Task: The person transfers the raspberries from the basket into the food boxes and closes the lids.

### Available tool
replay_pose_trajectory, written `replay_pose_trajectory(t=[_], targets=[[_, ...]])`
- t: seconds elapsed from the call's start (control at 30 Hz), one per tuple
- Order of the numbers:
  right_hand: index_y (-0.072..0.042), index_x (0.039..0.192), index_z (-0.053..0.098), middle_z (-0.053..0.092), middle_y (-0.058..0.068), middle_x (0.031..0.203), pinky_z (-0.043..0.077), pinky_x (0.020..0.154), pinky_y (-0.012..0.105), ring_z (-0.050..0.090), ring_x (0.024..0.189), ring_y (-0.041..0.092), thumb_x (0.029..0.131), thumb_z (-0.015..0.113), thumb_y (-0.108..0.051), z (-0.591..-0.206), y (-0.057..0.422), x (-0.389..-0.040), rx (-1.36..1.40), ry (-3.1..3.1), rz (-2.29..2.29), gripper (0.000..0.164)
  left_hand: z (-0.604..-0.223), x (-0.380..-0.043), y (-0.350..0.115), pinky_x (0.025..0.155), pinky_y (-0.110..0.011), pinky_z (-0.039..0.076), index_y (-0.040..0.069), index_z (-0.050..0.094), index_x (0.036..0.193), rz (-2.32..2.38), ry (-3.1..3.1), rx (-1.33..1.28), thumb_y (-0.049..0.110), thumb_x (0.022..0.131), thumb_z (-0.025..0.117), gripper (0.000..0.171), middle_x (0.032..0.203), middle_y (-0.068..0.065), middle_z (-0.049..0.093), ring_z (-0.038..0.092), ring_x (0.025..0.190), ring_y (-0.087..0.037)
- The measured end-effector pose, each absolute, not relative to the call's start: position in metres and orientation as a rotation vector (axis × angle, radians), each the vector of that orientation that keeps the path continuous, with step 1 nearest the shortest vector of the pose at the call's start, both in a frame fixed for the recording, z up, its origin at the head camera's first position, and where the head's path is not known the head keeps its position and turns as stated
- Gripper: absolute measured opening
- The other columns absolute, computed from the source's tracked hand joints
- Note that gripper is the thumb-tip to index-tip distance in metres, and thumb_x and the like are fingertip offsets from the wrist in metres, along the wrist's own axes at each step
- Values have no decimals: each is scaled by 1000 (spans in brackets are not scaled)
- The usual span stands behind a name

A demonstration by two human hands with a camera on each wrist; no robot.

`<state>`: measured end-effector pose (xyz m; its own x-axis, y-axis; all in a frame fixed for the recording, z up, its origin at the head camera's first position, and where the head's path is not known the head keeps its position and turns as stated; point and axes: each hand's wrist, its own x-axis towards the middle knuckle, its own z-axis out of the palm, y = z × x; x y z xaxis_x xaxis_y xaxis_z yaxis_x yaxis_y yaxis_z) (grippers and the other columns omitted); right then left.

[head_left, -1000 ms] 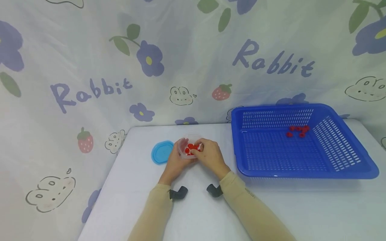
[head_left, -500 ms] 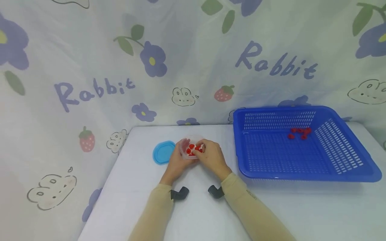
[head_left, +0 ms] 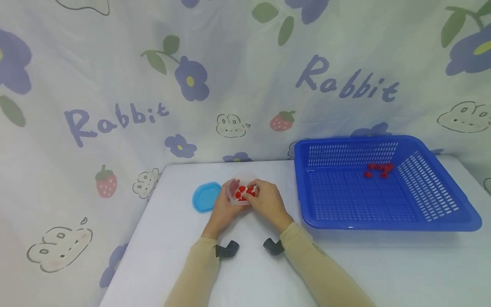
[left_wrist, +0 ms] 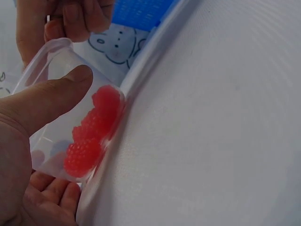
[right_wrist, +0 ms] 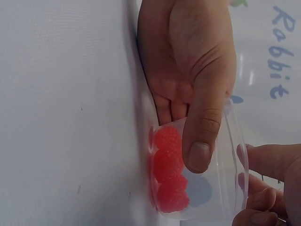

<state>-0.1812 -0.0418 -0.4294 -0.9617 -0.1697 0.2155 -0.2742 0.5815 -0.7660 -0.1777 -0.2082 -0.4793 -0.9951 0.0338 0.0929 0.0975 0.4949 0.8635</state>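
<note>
A small clear plastic tub (head_left: pixel 232 186) with several red raspberries (right_wrist: pixel 170 169) on its bottom is tilted toward the person in the head view. My left hand (head_left: pixel 224 212) grips its side, the thumb laid along the wall in the left wrist view and the other fingers partly hidden beyond. My right hand (head_left: pixel 270 202) is at the tub's opening, its thumb and bent fingertips right at the rim over the raspberries. In the right wrist view, no raspberry shows between the right fingertips (right_wrist: pixel 254 154); I cannot tell whether they pinch the rim.
A light blue lid (head_left: pixel 205 197) lies left of the tub on the white table (head_left: pixel 253 273). A large blue basket (head_left: pixel 312 226) stands at the right, with several red raspberries (head_left: pixel 377 168) in its far part. A patterned curtain (head_left: pixel 238 76) hangs behind the table.
The head view shifts slightly up and down. Both hands and the tub keep almost the same place, and the right fingertips shift only a little over the raspberries.
</note>
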Motion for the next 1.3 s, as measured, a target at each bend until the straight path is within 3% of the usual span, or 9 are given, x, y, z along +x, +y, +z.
replay_pose_trajectory(t=[0.3, 0.6, 0.73, 0.97, 1.3], targets=[[-14, 102, 67, 50, -3, 64, 43, 49, 22, 47, 59, 13, 81, 71, -23, -415, -42, -174, 395, -2678, 1362, 24, -477, -176, -208, 102, -47, 35, 29, 28, 141, -1578, -2651, -89, 42, 68, 80, 90, 140, 14, 41, 35, 131, -13], [-16, 101, 66, 49, -5, 63, 40, 47, 22, 46, 57, 11, 81, 70, -25, -394, -41, -160, 495, -2605, 1392, 22, -479, -178, -209, 103, -48, 34, 30, 28, 140, -1557, -2658, -107, 45, 68, 79, 90, 138, 16, 42, 35, 131, -13], [-16, 103, 67, 47, -5, 62, 37, 44, 21, 45, 55, 10, 82, 70, -26, -382, -39, -152, 543, -2555, 1422, 24, -477, -177, -209, 104, -48, 33, 27, 28, 141, -1552, -2670, -98, 43, 69, 79, 89, 139, 11, 42, 37, 130, -15], [-16, 107, 66, 49, -6, 66, 39, 44, 21, 46, 58, 10, 82, 70, -25, -365, -32, -141, 570, -2550, 1414, 27, -476, -177, -210, 101, -48, 36, 26, 27, 142, -1554, -2683, -102, 54, 67, 76, 94, 140, 4, 40, 38, 129, -18], [-16, 106, 66, 49, -4, 68, 39, 46, 21, 44, 59, 9, 82, 70, -22, -344, -7, -135, 571, -2514, 1310, 25, -476, -177, -206, 104, -45, 34, 27, 28, 141, -1559, -2675, -66, 48, 64, 80, 96, 139, 14, 41, 34, 131, -12]])
